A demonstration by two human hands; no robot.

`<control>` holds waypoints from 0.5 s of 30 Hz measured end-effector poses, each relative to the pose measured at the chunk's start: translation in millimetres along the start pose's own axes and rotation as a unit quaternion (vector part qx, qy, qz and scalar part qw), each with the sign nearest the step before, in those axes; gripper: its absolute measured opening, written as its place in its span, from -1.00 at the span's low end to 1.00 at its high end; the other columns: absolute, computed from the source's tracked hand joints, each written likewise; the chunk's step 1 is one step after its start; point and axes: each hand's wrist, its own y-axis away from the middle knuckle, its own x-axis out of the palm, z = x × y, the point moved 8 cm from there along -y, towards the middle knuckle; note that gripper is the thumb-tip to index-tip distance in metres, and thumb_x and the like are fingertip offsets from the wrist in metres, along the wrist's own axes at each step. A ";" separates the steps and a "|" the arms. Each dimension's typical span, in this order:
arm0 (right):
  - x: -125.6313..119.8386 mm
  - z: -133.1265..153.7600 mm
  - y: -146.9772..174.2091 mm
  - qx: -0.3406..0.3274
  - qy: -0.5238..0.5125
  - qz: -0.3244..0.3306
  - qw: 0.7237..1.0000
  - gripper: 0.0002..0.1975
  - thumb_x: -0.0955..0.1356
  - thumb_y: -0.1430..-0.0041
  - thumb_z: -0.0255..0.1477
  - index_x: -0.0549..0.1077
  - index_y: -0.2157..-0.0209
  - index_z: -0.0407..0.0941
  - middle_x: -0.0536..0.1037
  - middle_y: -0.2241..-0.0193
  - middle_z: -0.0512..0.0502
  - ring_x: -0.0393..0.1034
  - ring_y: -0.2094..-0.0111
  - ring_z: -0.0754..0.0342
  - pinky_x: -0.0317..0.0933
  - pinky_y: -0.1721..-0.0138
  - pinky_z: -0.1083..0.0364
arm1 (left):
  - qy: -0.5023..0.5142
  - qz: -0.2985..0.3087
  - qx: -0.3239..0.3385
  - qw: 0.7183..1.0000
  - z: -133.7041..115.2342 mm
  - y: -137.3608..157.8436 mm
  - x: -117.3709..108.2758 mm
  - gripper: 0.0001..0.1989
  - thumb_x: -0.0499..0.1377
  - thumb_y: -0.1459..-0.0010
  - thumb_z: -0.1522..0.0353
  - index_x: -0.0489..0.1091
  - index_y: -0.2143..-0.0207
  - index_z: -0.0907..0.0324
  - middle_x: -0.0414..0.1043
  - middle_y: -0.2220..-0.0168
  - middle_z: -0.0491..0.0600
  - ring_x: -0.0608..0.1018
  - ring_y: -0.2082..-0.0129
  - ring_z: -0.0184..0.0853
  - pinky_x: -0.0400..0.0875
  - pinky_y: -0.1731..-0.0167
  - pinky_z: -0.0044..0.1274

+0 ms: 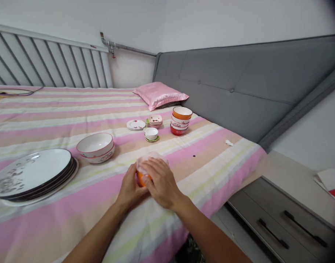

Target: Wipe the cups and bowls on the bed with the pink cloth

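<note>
Near the bed's front edge, my left hand [130, 185] is wrapped around the side of an orange bowl [141, 179]. A thin whitish cloth [151, 156] covers the bowl's top. My right hand [161, 179] presses the cloth against the bowl, its fingers lying across the top and its thumb low on the orange side. Most of the bowl is hidden by the cloth and my hands. Beyond them stands a stack of bowls [179, 126], orange at the top and red at the bottom. Two large white bowls [96, 148] are nested to the left.
Large dark-rimmed plates [38, 171] are piled at the left. Small plates [136, 125], pink dishes [155, 119] and small white bowls [151, 133] sit mid-bed. A pink pillow [160, 94] lies by the grey headboard [211, 78]. A drawer cabinet [285, 212] stands right of the bed.
</note>
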 end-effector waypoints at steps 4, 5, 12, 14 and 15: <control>17.1 25.9 3.2 -0.054 0.015 0.046 0.997 -0.64 0.25 -0.24 -0.40 0.31 -0.07 -0.15 0.48 0.00 -0.13 0.24 -0.11 0.03 -0.01 -0.22 -0.03 | 0.043 0.004 -0.015 0.999 2.2 0.3 -2.6 -0.51 0.18 0.02 0.30 0.23 0.00 0.17 0.45 0.18 0.02 0.52 0.17 -0.14 0.43 0.12 -0.30; 19.6 28.5 3.6 -0.066 0.015 0.046 0.997 -0.64 0.24 -0.25 -0.43 0.30 -0.07 -0.16 0.48 0.00 -0.15 0.26 -0.10 0.04 0.02 -0.20 -0.02 | 0.045 0.005 -0.016 0.999 2.3 0.5 -2.9 -0.43 0.20 0.04 0.30 0.18 -0.06 0.16 0.46 0.17 0.02 0.52 0.16 -0.14 0.43 0.11 -0.30; 4.7 -0.5 -3.3 -0.042 -0.029 -0.026 0.998 -0.64 0.15 -0.20 -0.59 0.37 0.03 -0.12 0.52 0.09 -0.14 0.35 0.00 0.06 0.15 -0.09 -0.01 | 0.041 0.010 -0.027 0.999 -1.6 3.4 1.6 -0.08 0.35 0.22 0.31 -0.01 -0.19 0.11 0.29 -0.09 0.13 0.41 -0.05 -0.07 0.36 -0.02 -0.24; -3.5 -14.4 -5.0 -0.007 -0.030 -0.043 0.999 -0.71 0.21 -0.19 -0.53 0.39 0.07 -0.13 0.52 0.11 -0.13 0.33 -0.01 0.04 0.15 -0.10 -0.01 | 0.057 0.020 -0.032 0.998 -5.2 4.1 5.1 -0.10 0.35 0.21 0.31 0.01 -0.18 0.10 0.28 -0.11 0.13 0.42 -0.04 -0.10 0.37 -0.01 -0.26; -6.2 -20.7 -5.4 0.009 -0.031 -0.044 0.998 -0.73 0.24 -0.18 -0.49 0.39 0.08 -0.13 0.52 0.11 -0.12 0.32 -0.01 0.03 0.14 -0.10 -0.01 | 0.060 0.018 -0.032 0.998 -7.5 4.3 5.5 -0.11 0.36 0.22 0.31 0.03 -0.17 0.10 0.28 -0.11 0.12 0.43 -0.04 -0.10 0.38 0.00 -0.28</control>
